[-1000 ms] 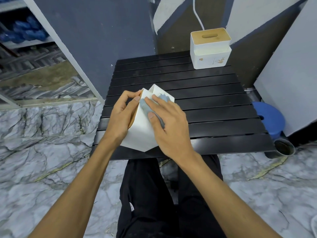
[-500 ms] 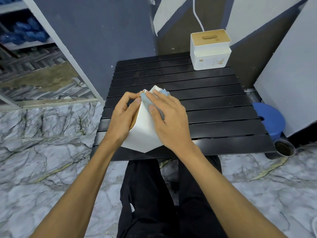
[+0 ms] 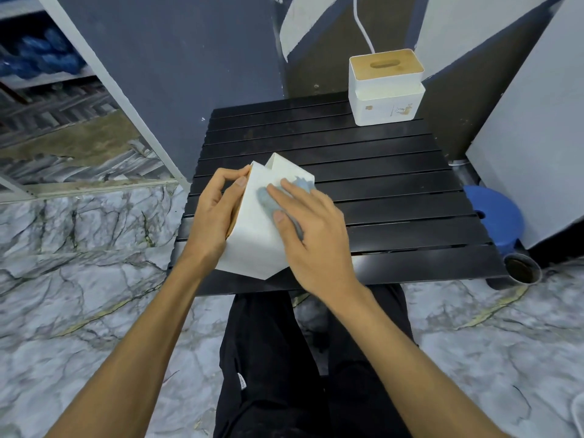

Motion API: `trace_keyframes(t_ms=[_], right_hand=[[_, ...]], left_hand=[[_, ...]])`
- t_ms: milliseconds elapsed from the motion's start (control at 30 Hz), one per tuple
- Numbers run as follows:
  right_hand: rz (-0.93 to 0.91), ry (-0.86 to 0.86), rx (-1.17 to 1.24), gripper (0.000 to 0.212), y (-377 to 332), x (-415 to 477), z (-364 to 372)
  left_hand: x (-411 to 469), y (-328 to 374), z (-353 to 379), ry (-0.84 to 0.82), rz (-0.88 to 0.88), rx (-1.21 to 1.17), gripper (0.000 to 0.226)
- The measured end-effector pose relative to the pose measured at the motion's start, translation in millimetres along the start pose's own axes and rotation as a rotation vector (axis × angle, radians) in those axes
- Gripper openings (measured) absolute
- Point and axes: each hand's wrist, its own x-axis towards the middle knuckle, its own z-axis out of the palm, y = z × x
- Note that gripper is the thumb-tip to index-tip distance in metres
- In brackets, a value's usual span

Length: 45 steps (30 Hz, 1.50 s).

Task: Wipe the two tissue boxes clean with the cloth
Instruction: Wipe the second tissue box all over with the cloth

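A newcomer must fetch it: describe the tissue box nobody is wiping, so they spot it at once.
Find the black slatted table. At its far right corner stands the spare tissue box, upright. Unlike the tilted box being wiped at the near edge, it shows a wooden slotted lid and no hand touches it.

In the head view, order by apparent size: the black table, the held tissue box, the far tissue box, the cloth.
1. black table
2. held tissue box, far tissue box (nearness makes this pair unsure)
3. cloth, partly under the right hand
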Motion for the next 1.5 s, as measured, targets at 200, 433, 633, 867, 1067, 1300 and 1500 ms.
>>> trace_keyframes(t_ms=[200,433,633,867,1067,1300,1500], right_hand=[[0.175,-0.011,0.056,0.04,25.4,34.3,1.6],[0.042,0.003,-0.023,0.037,-1.2,1.9,3.1],[0.123,-0.025,0.013,0.042,26.6,56.9,7.8],[0.15,0.008,0.02,0.04,18.6,22.2,-0.1],[0.012,0.029,-0.125,0.036,-2.0,4.9,1.3],[-0.019,0.016,-0.158,0.036,-9.8,5.2,1.8],[-0.062,0.011,-0.2,0.037,-19.4,0.9,8.4]], left_hand=[[2.2,-3.9,-3.8,0.018,-0.024,0.03,0.011],[0.7,-1.6,-5.3,0.015,-0.015,0.003,0.014],[2.7,-1.6,-4.4,-0.011,-0.03,0.052,0.014],[1.0,-5.9,-8.5,-0.001,-0.027,0.069,0.017],[-3.2,-8.1,-10.1,0.096,-0.108,0.184,0.031],[2.4,7.3,-15.9,0.041,-0.373,0.094,0.041],[16.4,22.8,-29.6,0.032,-0.619,-0.102,0.058]])
